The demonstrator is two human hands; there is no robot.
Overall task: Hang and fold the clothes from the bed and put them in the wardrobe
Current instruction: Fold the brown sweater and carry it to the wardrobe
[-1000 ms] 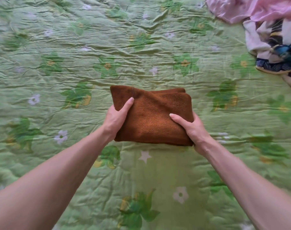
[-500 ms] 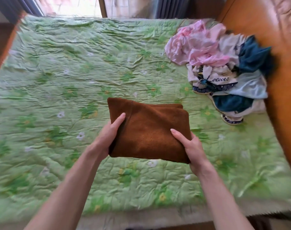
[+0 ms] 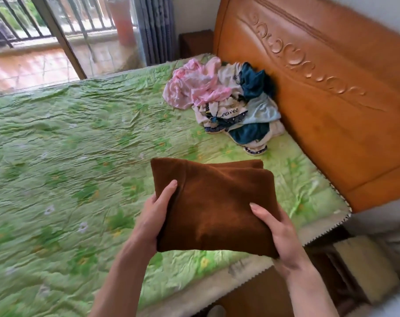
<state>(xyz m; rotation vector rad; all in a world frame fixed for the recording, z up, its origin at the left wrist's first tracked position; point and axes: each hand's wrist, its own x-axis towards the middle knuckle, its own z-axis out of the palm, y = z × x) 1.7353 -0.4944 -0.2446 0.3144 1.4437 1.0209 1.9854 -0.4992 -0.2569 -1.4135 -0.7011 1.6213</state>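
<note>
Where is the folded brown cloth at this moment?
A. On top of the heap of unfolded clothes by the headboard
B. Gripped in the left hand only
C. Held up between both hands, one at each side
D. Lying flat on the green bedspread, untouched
C: the left hand and the right hand each grip one side of the folded brown cloth, which is apart from the heap of clothes.
</note>
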